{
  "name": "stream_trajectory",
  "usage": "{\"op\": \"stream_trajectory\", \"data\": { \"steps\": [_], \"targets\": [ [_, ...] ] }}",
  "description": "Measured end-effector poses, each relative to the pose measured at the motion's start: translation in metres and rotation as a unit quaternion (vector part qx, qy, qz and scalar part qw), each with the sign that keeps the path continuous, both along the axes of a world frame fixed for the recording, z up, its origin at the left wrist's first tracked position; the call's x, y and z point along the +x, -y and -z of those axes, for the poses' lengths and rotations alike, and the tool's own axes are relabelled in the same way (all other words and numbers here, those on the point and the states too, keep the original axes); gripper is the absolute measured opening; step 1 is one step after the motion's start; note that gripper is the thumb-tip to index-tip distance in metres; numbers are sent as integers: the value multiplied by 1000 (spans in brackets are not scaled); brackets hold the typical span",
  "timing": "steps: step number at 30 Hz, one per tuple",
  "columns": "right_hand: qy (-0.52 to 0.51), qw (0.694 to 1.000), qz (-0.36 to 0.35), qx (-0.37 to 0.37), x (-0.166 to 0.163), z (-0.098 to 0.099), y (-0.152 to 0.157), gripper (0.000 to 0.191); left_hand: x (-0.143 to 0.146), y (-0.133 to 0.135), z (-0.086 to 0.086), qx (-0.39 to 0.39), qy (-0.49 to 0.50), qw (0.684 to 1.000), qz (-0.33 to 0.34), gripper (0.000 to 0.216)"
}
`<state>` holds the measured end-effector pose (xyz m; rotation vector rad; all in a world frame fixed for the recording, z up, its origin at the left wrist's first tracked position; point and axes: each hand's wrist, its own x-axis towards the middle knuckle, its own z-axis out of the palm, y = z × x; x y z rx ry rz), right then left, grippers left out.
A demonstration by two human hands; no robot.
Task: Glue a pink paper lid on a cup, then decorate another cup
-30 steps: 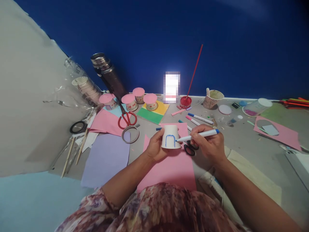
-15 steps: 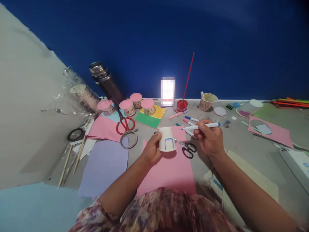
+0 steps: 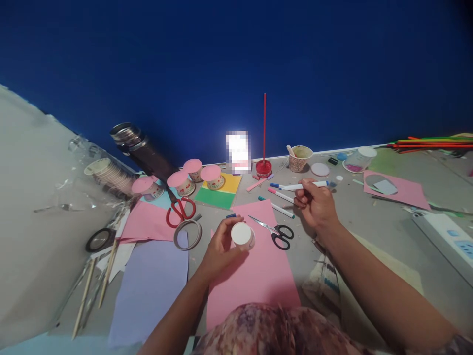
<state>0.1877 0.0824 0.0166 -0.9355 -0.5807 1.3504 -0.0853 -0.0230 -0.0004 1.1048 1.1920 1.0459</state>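
My left hand (image 3: pixel 220 244) is closed round a small white paper cup (image 3: pixel 242 233), held upside down over a pink paper sheet (image 3: pixel 254 268) so that its flat white bottom faces me. My right hand (image 3: pixel 314 204) is further back and to the right, fingers closed on a white marker with a blue end (image 3: pixel 301 186), held roughly level above the table. Black-handled scissors (image 3: pixel 279 232) lie on the pink sheet between my two hands. Two more markers (image 3: pixel 279 197) lie just left of my right hand.
Red scissors (image 3: pixel 179 211), a tape roll (image 3: pixel 187 233), a lilac sheet (image 3: pixel 151 286) and wooden sticks (image 3: pixel 94 286) lie to the left. Pink-topped cups (image 3: pixel 181 181), a dark flask (image 3: pixel 140 150), a red paint pot (image 3: pixel 263 168), and another pink sheet (image 3: pixel 397 190) stand further back.
My right hand drew the marker away from the cup, back and to the right. My left hand lowered the cup and tipped it, so its drawn blue arch no longer shows.
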Motion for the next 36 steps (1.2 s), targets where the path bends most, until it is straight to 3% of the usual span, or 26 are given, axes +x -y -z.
{"op": "stream_trajectory", "data": {
  "steps": [3, 5, 8, 11, 14, 16, 18, 24, 27, 33, 36],
  "targets": [
    [-6, 1000, 4, 4, 1, 2, -2, 39, -18, -1, -12, 52, -98, 990, 82, 79],
    [-16, 1000, 8, 8, 2, 4, -4, 40, -31, -8, -25, 84, -133, 980, 121, 66],
    [-33, 999, 10, 5, 7, 7, -9, 44, -39, -30, -43, 75, -180, 977, 87, 45],
    [-33, 999, 13, 2, 13, 13, -15, 40, -34, -55, -50, 38, -286, 956, 52, 41],
    [-25, 1000, 10, -2, 14, 18, -17, 35, -27, -72, -42, 92, -442, 891, 41, 36],
    [-15, 1000, -2, -5, 11, 20, -16, 33, -25, -76, -31, 93, -511, 851, 77, 28],
    [2, 1000, -20, -7, 4, 22, -13, 31, -24, -75, -18, 91, -518, 845, 97, 21],
    [68, 993, -97, -4, -20, 22, 5, 32, -16, -63, 8, 156, -520, 838, 57, 12],
    [103, 985, -137, 10, -25, 24, 13, 36, -17, -63, 12, 174, -497, 849, 46, 10],
    [143, 971, -187, 34, -31, 31, 14, 44, -19, -68, 10, 133, -215, 966, -58, 17],
    [146, 971, -189, 27, -36, 31, 14, 45, -15, -67, 6, 148, -161, 975, -36, 14]
  ]
}}
